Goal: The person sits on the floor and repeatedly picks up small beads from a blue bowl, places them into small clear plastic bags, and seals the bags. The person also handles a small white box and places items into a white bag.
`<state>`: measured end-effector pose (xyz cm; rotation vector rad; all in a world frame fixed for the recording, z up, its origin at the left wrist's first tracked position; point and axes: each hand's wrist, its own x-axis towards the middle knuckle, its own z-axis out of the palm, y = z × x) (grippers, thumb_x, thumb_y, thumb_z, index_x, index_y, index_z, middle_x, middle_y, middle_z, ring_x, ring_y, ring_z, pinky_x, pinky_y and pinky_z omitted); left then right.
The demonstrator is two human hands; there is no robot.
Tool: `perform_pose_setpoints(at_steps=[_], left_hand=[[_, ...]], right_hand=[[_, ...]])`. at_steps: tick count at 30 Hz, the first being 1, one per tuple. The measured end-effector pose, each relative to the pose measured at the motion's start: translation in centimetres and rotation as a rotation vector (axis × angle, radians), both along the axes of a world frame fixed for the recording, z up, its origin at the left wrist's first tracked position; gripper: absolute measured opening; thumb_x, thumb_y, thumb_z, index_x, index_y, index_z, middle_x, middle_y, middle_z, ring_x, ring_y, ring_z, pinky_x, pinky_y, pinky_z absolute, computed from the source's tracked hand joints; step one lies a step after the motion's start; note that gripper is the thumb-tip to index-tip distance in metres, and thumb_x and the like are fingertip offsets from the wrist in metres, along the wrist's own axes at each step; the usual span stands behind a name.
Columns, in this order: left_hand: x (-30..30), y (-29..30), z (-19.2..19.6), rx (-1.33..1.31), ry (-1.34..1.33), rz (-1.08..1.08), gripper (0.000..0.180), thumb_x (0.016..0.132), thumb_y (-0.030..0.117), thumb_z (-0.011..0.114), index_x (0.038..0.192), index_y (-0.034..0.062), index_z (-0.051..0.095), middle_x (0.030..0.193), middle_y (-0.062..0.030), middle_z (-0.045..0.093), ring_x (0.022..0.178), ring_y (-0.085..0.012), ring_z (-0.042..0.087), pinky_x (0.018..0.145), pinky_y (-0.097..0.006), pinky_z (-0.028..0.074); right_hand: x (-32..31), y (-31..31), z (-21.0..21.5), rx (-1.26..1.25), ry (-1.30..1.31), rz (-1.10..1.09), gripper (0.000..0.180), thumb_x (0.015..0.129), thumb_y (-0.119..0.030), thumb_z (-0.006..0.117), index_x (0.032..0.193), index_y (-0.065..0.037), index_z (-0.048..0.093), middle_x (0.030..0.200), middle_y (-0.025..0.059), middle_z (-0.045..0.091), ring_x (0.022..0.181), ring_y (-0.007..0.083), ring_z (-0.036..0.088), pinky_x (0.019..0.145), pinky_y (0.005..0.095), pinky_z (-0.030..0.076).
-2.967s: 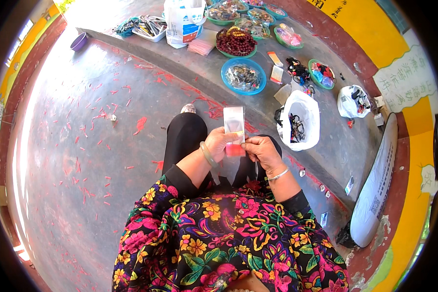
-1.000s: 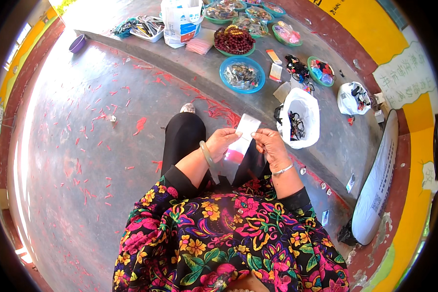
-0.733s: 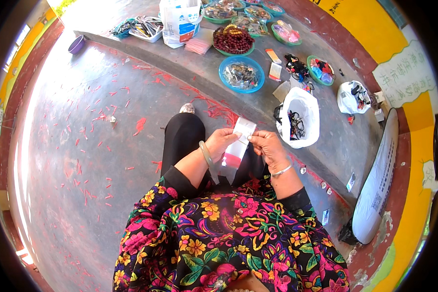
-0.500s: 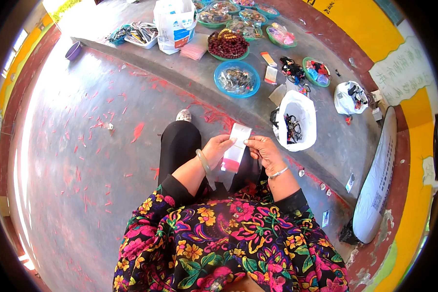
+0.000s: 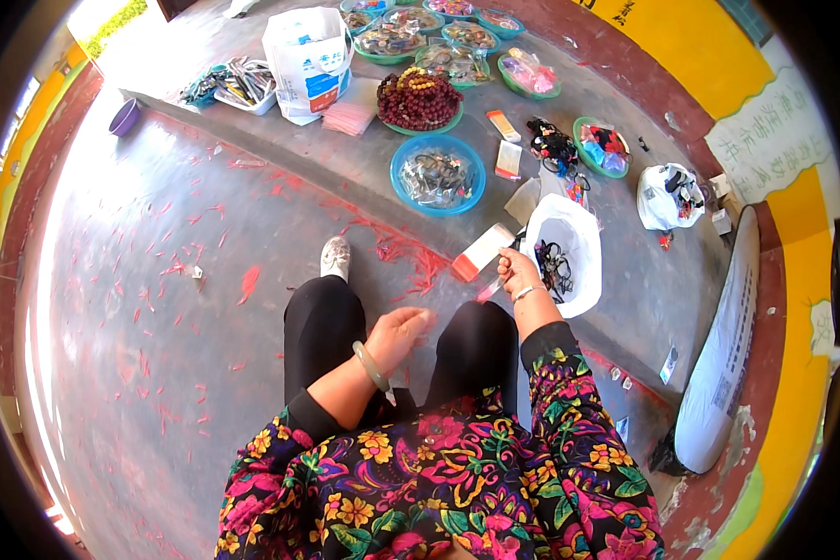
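My right hand [image 5: 521,273] is closed, pinching a white card [image 5: 487,246] with an orange-red end, at the left rim of a white bag [image 5: 583,280]. Dark cords or bands [image 5: 556,269] lie inside that bag. Below the card, a pink strip [image 5: 488,290] shows by the same hand; whether it is held too is unclear. My left hand [image 5: 397,338], a bangle at its wrist, hovers between my knees with fingers curled together. Its fingertips are slightly blurred and nothing shows in them.
On the raised concrete ledge stand a blue basin [image 5: 478,187] of small packets, a bowl of dark red beads [image 5: 418,105], a tall white bag [image 5: 294,79] and pink sheets [image 5: 350,107]. Another white bag [image 5: 658,201] sits right. Red scraps [image 5: 427,266] litter the floor along the step.
The card has gone from between both hands to my right hand alone, which moved up and right to the white bag. My left hand has let go and dropped lower. The view has shifted slightly.
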<state>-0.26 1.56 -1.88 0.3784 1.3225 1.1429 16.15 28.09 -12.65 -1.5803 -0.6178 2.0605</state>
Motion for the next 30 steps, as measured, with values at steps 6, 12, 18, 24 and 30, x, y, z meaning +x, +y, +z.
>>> perform_pose_setpoints(at_steps=[6, 12, 18, 24, 30], left_hand=[[-0.1, 0.8, 1.4, -0.051, -0.045, -0.038, 0.028, 0.092, 0.022, 0.051, 0.108, 0.0001, 0.058, 0.105, -0.0082, 0.061, 0.099, -0.0167, 0.057, 0.082, -0.030, 0.047], [-0.1, 1.4, 1.6, 0.025, -0.069, -0.052, 0.027, 0.092, 0.022, 0.050, 0.107, 0.0006, 0.058, 0.104, -0.0077, 0.062, 0.097, -0.0160, 0.057, 0.081, -0.029, 0.047], [0.0, 1.2, 1.2, 0.041, -0.005, -0.007, 0.024, 0.091, 0.020, 0.051, 0.106, 0.0015, 0.059, 0.098, -0.0050, 0.062, 0.090, -0.0127, 0.057, 0.077, -0.027, 0.046], [0.6, 1.1, 0.4, -0.037, -0.129, 0.124, 0.025, 0.089, 0.020, 0.055, 0.108, 0.0036, 0.056, 0.099, -0.0052, 0.062, 0.090, -0.0127, 0.057, 0.074, -0.027, 0.048], [0.9, 0.3, 2.1, 0.178, -0.248, 0.273, 0.031, 0.089, 0.020, 0.056, 0.116, 0.0048, 0.053, 0.106, -0.0049, 0.062, 0.096, -0.0154, 0.058, 0.072, -0.026, 0.048]], right_hand=[[-0.9, 5.5, -2.3, 0.030, -0.093, 0.022, 0.021, 0.080, -0.020, 0.064, 0.070, -0.010, 0.048, 0.051, -0.0014, 0.047, 0.041, 0.0103, 0.046, 0.033, 0.0195, 0.030], [-1.4, 7.1, -3.3, 0.056, -0.039, -0.112, 0.035, 0.085, -0.033, 0.060, 0.081, 0.002, 0.054, 0.060, 0.0073, 0.053, 0.052, 0.0179, 0.056, 0.047, 0.0262, 0.049], [-2.3, 0.2, 4.2, 0.047, 0.353, 0.020, 0.028, 0.082, -0.017, 0.064, 0.095, 0.005, 0.055, 0.083, 0.0116, 0.060, 0.076, 0.0211, 0.061, 0.068, 0.0278, 0.054], [-2.2, -8.8, 11.3, 0.042, 0.639, -0.024, 0.010, 0.080, 0.004, 0.060, 0.089, 0.003, 0.058, 0.090, 0.0107, 0.062, 0.086, 0.0222, 0.062, 0.079, 0.0267, 0.055], [-2.7, -14.9, 11.9, 0.046, 0.749, -0.068, 0.009, 0.082, 0.005, 0.055, 0.089, 0.000, 0.056, 0.091, 0.0125, 0.062, 0.093, 0.0247, 0.061, 0.081, 0.0302, 0.055]])
